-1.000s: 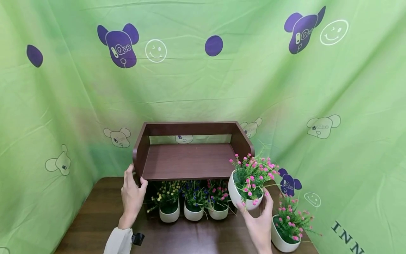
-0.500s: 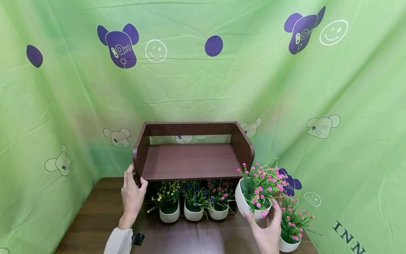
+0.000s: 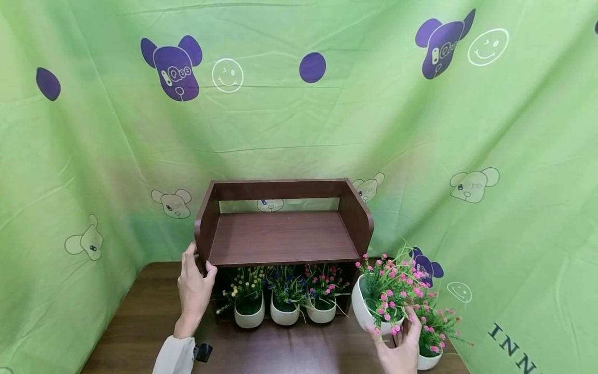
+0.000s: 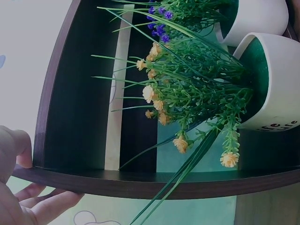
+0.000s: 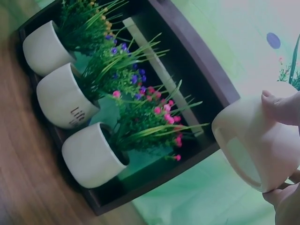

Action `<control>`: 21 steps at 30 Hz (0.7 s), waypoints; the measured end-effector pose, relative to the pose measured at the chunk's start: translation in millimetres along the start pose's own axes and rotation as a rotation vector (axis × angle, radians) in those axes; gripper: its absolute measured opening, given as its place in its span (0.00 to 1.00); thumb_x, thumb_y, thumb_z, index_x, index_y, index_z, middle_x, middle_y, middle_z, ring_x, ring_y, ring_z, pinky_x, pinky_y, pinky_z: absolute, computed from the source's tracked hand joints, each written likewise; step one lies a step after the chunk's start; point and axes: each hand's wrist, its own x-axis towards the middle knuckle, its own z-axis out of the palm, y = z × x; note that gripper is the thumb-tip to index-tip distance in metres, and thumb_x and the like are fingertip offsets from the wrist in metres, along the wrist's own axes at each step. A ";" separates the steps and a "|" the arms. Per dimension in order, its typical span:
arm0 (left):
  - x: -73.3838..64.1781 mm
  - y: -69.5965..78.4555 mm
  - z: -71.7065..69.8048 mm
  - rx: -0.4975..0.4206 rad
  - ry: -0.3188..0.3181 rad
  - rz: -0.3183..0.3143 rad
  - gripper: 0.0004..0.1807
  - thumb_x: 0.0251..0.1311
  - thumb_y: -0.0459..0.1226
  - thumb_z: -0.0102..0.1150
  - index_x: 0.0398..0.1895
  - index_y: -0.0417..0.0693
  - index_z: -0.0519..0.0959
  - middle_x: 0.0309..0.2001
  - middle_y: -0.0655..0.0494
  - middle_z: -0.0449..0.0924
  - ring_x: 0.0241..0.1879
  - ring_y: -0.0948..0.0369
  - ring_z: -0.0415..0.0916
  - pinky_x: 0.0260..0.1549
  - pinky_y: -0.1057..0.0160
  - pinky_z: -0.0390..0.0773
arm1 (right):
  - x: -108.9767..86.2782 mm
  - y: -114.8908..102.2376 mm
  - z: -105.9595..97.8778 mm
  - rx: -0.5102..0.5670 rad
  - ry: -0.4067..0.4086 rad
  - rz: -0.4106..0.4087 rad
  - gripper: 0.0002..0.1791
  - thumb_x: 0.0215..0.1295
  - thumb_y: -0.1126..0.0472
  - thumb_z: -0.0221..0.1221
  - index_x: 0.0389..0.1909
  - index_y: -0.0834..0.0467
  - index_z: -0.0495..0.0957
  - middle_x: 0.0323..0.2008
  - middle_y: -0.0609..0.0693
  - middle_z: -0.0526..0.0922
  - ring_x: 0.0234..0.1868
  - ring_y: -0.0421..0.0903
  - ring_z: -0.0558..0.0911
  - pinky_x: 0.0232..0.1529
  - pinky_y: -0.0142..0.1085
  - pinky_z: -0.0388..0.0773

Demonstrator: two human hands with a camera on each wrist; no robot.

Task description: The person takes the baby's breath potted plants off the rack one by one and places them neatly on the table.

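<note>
My right hand [image 3: 401, 347] holds a white pot of pink flowers [image 3: 380, 298] by its lower part, raised beside the shelf's right end. In the right wrist view this pot [image 5: 253, 136] is tipped, its underside showing. My left hand [image 3: 195, 288] grips the left side panel of the dark brown wooden shelf [image 3: 280, 236]. Its thumb lies on the front side and its fingers on the outer side of the panel edge. On the lower level stand three white pots: yellow flowers [image 3: 249, 317] at left, blue flowers [image 3: 285, 314] in the middle, pink flowers [image 3: 322, 311] at right.
Another pot of pink flowers [image 3: 429, 361] stands on the brown table [image 3: 299, 353] at the right, partly behind my right hand. A green cloth [image 3: 280, 130] printed with bear heads hangs behind and around the table. The shelf has raised side panels and a back rail [image 3: 280, 191].
My right hand has moved right and down with its flower pot, away from the shelf and in front of the pot on the table. The left hand stays on the shelf panel.
</note>
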 end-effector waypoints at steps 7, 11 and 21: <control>-1.3 -0.4 0.0 -0.005 0.015 0.013 0.35 0.50 0.24 0.57 0.65 0.45 0.65 0.48 0.40 0.74 0.16 0.55 0.63 0.15 0.55 0.63 | -2.7 14.6 -1.4 0.114 0.011 0.007 0.51 0.43 0.82 0.66 0.68 0.63 0.51 0.55 0.44 0.64 0.52 0.30 0.70 0.44 0.17 0.68; -1.5 -1.1 0.5 -0.002 0.015 0.006 0.35 0.50 0.24 0.57 0.65 0.45 0.65 0.48 0.40 0.74 0.16 0.53 0.63 0.15 0.54 0.64 | -5.3 23.7 -3.0 0.097 0.020 -0.007 0.51 0.42 0.83 0.66 0.68 0.64 0.52 0.53 0.38 0.65 0.52 0.29 0.69 0.48 0.17 0.66; 0.1 -0.8 0.3 -0.002 0.006 -0.003 0.35 0.51 0.25 0.57 0.65 0.46 0.65 0.49 0.40 0.74 0.16 0.51 0.65 0.17 0.52 0.65 | -11.0 48.6 -6.8 0.028 0.051 0.002 0.52 0.43 0.80 0.66 0.70 0.62 0.52 0.61 0.59 0.61 0.65 0.37 0.60 0.58 0.17 0.54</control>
